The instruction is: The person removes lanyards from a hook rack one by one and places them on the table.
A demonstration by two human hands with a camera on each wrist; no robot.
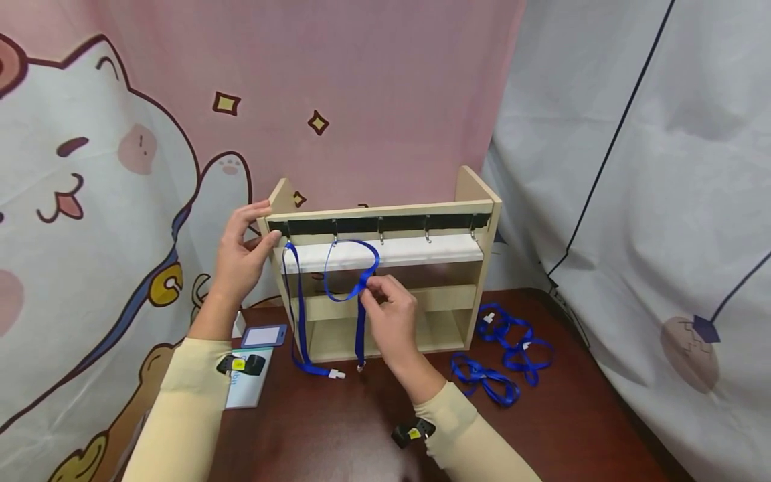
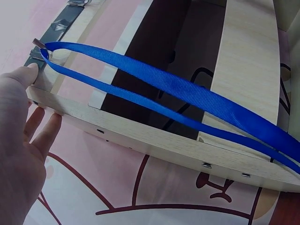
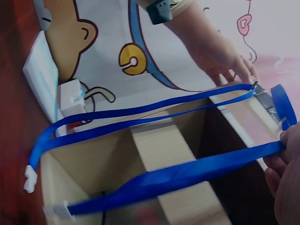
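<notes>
A wooden rack (image 1: 385, 268) stands on a dark red table (image 1: 578, 428) against a pink cartoon cloth (image 1: 373, 80), with grey cloth (image 1: 650, 167) to the right. A black strip (image 1: 373, 224) across the rack's top front carries a row of small metal hooks (image 1: 427, 234). To the rack's right, loose blue lanyards (image 1: 502, 348) lie in a heap on the table; to its left, a blue card holder (image 1: 264, 336) lies beside a white booklet (image 1: 247, 388). The left hand (image 1: 241, 258) grips the rack's upper left corner, thumb on the front edge and fingers round the side. One lanyard (image 1: 298, 314) already hangs from the leftmost hook, its long axis vertical, its white clip (image 1: 337, 375) touching the table in front of the rack. The right hand (image 1: 391, 314) pinches a second lanyard (image 1: 355, 268) between thumb and fingertips just below the strip; its loop arches up toward the second and third hooks, and its tail drops straight down in front of the shelves, the end just above the table. The hanging straps partly cover the rack's lower openings. The left wrist view shows the first lanyard's loop caught on its hook (image 2: 41, 47), with the thumb (image 2: 21, 77) just beside it, which the head view leaves too small to tell. The right wrist view shows both straps running along the rack and both white clips (image 3: 30, 180), with the fingers (image 3: 286, 168) closed on the strap (image 3: 187, 173).
</notes>
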